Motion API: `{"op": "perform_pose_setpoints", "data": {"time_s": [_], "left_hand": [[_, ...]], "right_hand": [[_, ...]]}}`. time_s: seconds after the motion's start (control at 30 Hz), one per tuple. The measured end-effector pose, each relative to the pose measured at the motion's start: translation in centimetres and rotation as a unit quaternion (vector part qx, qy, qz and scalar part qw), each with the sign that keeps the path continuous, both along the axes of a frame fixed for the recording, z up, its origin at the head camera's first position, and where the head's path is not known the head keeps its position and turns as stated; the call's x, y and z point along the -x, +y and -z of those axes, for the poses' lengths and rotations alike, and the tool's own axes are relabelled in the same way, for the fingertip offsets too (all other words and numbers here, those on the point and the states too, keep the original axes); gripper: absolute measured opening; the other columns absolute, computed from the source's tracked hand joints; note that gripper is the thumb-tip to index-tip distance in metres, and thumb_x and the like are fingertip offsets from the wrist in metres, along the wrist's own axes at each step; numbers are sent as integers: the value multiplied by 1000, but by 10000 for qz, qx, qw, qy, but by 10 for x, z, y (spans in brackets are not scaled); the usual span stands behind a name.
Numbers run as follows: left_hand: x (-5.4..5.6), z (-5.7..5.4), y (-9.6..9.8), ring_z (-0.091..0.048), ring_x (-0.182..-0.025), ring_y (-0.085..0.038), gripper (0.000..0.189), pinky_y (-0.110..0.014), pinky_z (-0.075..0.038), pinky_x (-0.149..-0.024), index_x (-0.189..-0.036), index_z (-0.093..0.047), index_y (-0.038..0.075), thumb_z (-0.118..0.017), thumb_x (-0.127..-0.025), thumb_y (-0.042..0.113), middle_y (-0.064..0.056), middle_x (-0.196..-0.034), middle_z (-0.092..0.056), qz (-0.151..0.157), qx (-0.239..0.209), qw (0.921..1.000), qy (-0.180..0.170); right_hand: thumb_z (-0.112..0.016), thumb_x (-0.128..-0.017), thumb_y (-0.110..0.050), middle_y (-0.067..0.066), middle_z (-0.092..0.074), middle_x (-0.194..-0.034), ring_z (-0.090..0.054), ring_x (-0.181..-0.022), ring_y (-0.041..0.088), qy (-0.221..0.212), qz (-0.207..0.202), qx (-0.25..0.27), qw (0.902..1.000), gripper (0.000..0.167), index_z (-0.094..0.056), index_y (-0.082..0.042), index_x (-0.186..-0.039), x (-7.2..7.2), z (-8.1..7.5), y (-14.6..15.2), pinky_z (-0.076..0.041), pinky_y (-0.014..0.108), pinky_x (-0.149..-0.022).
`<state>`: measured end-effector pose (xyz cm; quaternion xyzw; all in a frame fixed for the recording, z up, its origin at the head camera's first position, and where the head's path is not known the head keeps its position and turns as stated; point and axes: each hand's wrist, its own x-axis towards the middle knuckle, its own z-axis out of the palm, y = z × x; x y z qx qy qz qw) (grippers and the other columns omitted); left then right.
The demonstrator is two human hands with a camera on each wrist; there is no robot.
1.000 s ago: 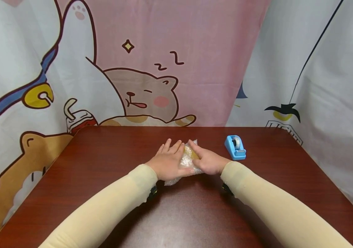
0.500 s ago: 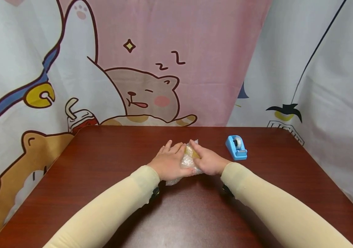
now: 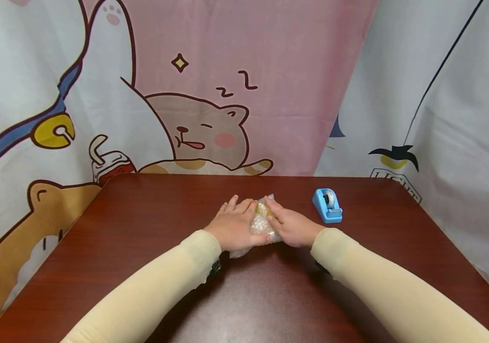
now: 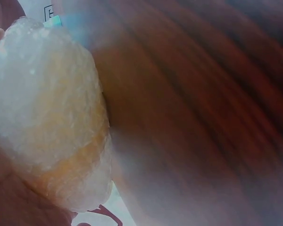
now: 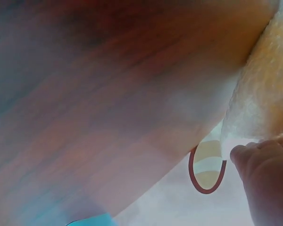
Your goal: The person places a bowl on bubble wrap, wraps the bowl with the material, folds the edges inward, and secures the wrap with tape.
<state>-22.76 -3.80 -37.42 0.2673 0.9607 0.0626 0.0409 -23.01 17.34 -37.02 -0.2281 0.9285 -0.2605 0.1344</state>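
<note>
I'm judging this as securing the wrap: my left hand (image 3: 237, 227) and right hand (image 3: 293, 226) are pressing the bubble-wrapped bundle (image 3: 260, 223), left of the blue tape dispenser (image 3: 327, 206), each grip unclenched, fingers extended. Next is probably calling for one hand pinning it, freeing the other.

You have a blue tape dispenser (image 3: 327, 206) standing on the right half of a reddish-brown wooden table (image 3: 120, 238). Behind the table's far edge, you face a pink and white curtain (image 3: 296, 71) printed with a sleeping cartoon animal (image 3: 210, 116), a yellow bell (image 3: 44, 135) on a blue band (image 3: 8, 141) and a cup (image 3: 113, 163).
</note>
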Motion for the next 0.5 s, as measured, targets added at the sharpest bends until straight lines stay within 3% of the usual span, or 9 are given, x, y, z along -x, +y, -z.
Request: {"op": "perform_pose_setpoints", "data": {"time_s": [0.3, 0.5], "left_hand": [[-1, 0, 1, -19, -161, -45, 110, -61, -23, -129, -169, -23, 11, -43, -91, 85, -5, -174, -28, -47, 59, 10000, -54], [-2, -2, 1, -20, -161, -45, 110, -61, -24, -128, -168, -24, 10, -45, -90, 85, -5, -173, -28, -63, 25, 10000, -33]], "right_hand": [[-42, -113, -34, 15, -13, -177, -16, -163, 38, -66, 163, 55, 9998, 70, -10, -12, -171, -8, -6, 10, -19, 58, -130], [-42, -113, -28, 20, -18, -175, -15, -162, 45, 427, 303, -9, 9986, 65, -17, -5, -169, -5, -8, 19, -20, 62, -128]]}}
